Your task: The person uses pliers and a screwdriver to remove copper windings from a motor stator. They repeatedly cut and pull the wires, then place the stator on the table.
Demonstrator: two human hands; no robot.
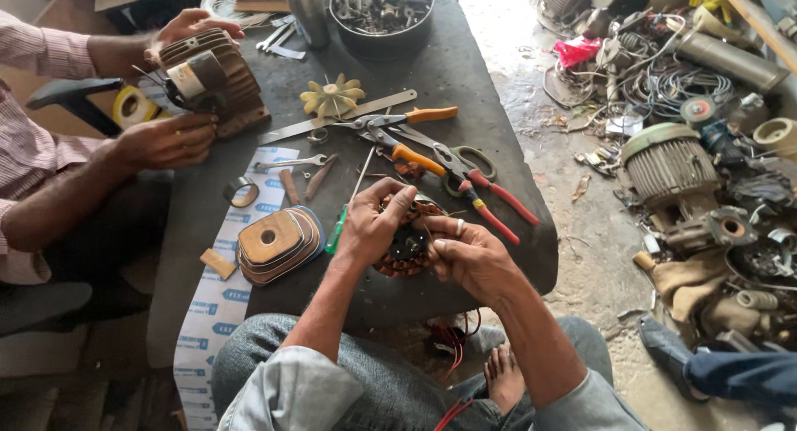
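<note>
Stator (407, 247) between hands; pliers (490, 200) behind; coil stack (278, 244) left.

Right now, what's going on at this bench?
The person wearing the camera holds a round copper-wound stator on the dark table, left hand on its left side and right hand on its right. Beside it lie red-handled pliers, orange-handled snips and a green screwdriver. At the far left a co-worker's two hands grip a ribbed motor housing.
</note>
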